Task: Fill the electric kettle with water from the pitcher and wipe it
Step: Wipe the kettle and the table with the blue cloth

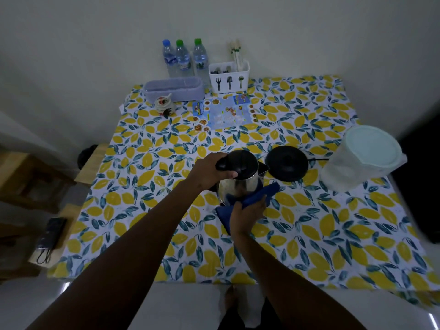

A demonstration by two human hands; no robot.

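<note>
At the far left, beside the table, a wooden bench [69, 225] carries a dark device with a looped cord [51, 236]. The table [333, 234] is covered with a cloth printed in yellow lemons and blue leaves. Along its back edge, from the left, stand a small painted jar [164, 106] with a spoon in it, a long lilac box [175, 88] just behind it, three water bottles [183, 58] against the wall, and a white cutlery holder [229, 77] with chopsticks sticking up. A blue picture menu [223, 113] lies flat in front of the holder.

Near the middle of the table, the left hand [209, 171] is clenched around the black handle of the kettle [240, 177], which is off its base, lid closed, spout pointing right. Whether the kettle's bottom touches the table cannot be told. The right hand [247, 214] grasps a dark blue cloth [256, 197] and presses it against the near, shiny steel side of the kettle, with a corner of the cloth hanging down below the hand.

Just to the right of the kettle's spout, the round black base [287, 163] lies on the table with its cord running right. Further right, near the table's edge, stands the clear pitcher [362, 158] with a pale lid on
</note>
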